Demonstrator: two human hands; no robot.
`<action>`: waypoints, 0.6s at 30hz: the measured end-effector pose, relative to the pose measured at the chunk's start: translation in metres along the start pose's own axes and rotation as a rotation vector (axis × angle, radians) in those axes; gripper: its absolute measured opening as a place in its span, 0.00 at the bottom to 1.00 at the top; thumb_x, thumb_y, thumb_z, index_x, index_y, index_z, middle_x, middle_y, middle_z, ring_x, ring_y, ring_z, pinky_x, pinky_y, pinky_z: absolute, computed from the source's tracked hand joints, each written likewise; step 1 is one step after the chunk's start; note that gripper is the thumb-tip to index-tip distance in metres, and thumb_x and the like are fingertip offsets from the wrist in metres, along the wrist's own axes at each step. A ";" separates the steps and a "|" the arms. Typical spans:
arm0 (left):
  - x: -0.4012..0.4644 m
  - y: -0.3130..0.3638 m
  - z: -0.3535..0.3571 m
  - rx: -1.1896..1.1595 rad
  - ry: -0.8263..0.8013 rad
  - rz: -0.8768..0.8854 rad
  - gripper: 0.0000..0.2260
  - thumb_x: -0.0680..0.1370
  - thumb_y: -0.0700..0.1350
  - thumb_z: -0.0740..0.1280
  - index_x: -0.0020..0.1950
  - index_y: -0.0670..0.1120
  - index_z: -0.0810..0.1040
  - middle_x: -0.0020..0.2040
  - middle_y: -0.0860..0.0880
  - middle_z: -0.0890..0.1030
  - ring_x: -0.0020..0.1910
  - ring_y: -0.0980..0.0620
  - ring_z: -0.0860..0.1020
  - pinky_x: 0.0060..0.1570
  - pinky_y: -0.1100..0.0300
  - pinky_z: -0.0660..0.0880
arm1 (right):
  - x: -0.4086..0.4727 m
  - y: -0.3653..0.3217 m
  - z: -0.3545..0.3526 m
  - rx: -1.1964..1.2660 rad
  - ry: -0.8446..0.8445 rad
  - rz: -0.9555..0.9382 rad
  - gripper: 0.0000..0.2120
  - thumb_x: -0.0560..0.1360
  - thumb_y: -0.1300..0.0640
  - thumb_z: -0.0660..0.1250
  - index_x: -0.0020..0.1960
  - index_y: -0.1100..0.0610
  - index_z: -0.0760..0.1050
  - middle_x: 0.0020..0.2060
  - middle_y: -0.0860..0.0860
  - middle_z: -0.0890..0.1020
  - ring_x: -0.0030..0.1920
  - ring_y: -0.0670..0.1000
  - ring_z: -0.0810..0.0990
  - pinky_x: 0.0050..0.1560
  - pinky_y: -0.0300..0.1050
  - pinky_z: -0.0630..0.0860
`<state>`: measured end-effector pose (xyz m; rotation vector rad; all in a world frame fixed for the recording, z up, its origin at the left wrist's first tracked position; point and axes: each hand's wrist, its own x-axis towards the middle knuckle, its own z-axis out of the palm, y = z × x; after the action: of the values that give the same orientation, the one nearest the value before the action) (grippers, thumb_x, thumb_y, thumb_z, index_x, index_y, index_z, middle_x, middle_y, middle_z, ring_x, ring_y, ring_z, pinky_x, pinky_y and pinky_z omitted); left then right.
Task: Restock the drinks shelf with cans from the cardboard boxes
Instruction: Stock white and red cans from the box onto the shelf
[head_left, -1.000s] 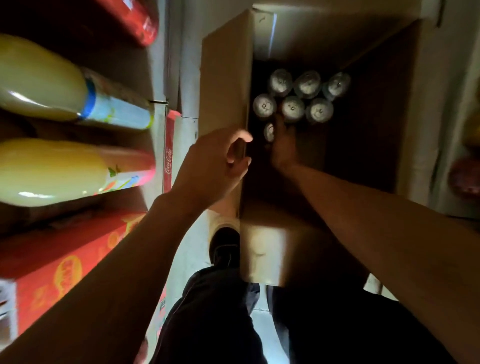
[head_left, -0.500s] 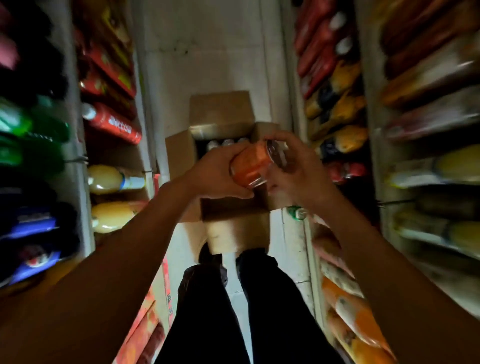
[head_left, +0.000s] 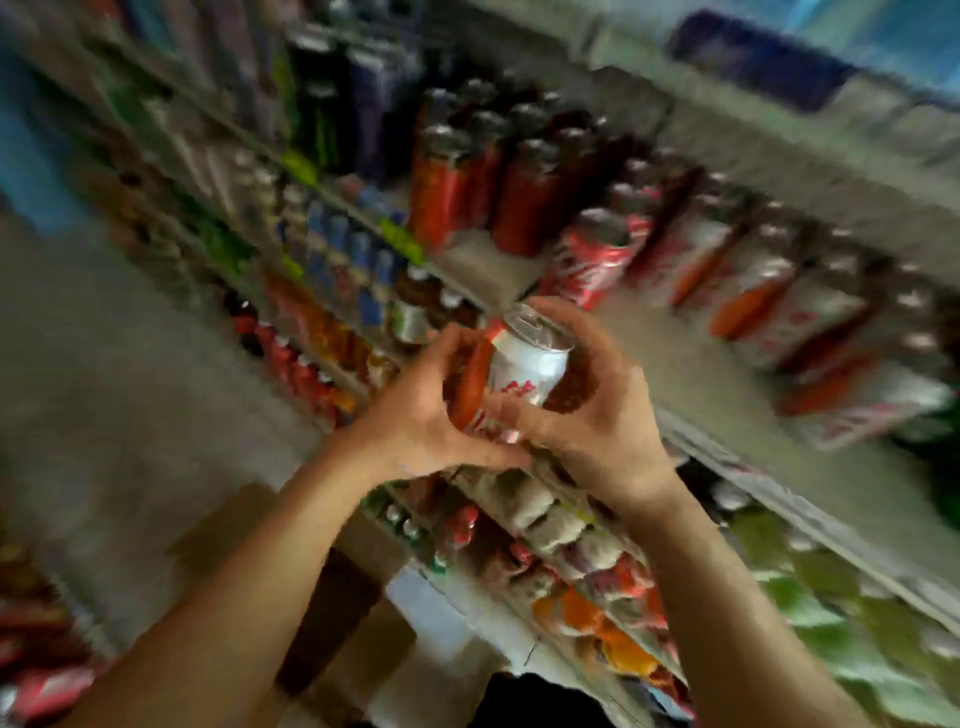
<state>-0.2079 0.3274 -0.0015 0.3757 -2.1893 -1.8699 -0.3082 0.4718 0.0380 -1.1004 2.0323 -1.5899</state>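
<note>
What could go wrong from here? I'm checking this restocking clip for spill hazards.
The can is held tilted between the left hand and right hand, short of the shelf; it may slip. The red cans stand close together near the bare patch, so setting it down could knock one over.

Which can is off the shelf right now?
The white-and-orange can gripped between both hands; every other can stands in rows on the shelf.

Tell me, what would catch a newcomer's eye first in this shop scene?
First, the white and orange can at the centre, tilted and gripped by the left hand and right hand together. Just beyond it, up and to the right, the shelf holds rows of red cans, blurred by motion.
</note>
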 end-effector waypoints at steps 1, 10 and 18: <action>0.006 0.017 0.019 0.045 0.023 0.048 0.38 0.58 0.41 0.84 0.64 0.50 0.71 0.55 0.54 0.82 0.53 0.61 0.81 0.50 0.67 0.76 | -0.007 -0.006 -0.018 -0.021 0.081 -0.008 0.35 0.64 0.60 0.82 0.68 0.52 0.72 0.54 0.48 0.84 0.54 0.47 0.83 0.56 0.51 0.80; 0.057 0.071 0.170 0.145 -0.006 0.315 0.26 0.67 0.47 0.79 0.63 0.55 0.77 0.56 0.57 0.83 0.55 0.57 0.81 0.53 0.50 0.80 | -0.060 -0.002 -0.145 -0.227 0.600 0.050 0.39 0.62 0.52 0.82 0.69 0.46 0.69 0.51 0.42 0.82 0.46 0.39 0.81 0.44 0.35 0.78; 0.115 0.046 0.200 0.202 -0.032 0.222 0.29 0.64 0.43 0.78 0.62 0.52 0.73 0.55 0.52 0.82 0.53 0.56 0.82 0.52 0.48 0.81 | -0.050 0.045 -0.165 -0.243 0.629 0.128 0.22 0.69 0.56 0.77 0.61 0.52 0.77 0.41 0.43 0.84 0.41 0.40 0.82 0.40 0.33 0.77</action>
<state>-0.3859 0.4802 0.0144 0.1308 -2.3401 -1.5573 -0.4030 0.6224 0.0389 -0.5506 2.6881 -1.8136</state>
